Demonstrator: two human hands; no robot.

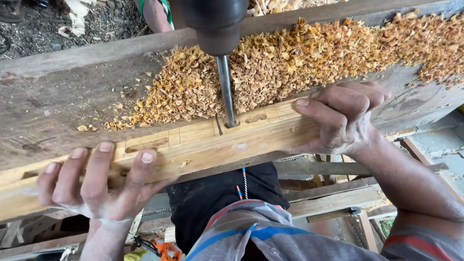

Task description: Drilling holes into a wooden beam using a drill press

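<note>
Left hand [94, 181] spread flat, fingers splayed over the near face of the pale wooden beam [203, 145], pressing rather than gripping, close to the beam's left end. Right hand [340, 118] curled over the same beam further right, fingers hooked across its top edge, thumb underneath, clasping the wood. Between the two hands, a steel bit [225, 92] standing nearly upright, tip sunk in a slot on the beam's top face. Pencilled lines and two more oblong slots along that face, either side of the bit. Above, the dark chuck of the machine [215, 21], at the top edge of view. Behind the beam, a weathered grey worktop [58, 96], its far right corner and middle heaped with orange wood chips [290, 63]. Beam lying along the worktop's near edge.
</note>
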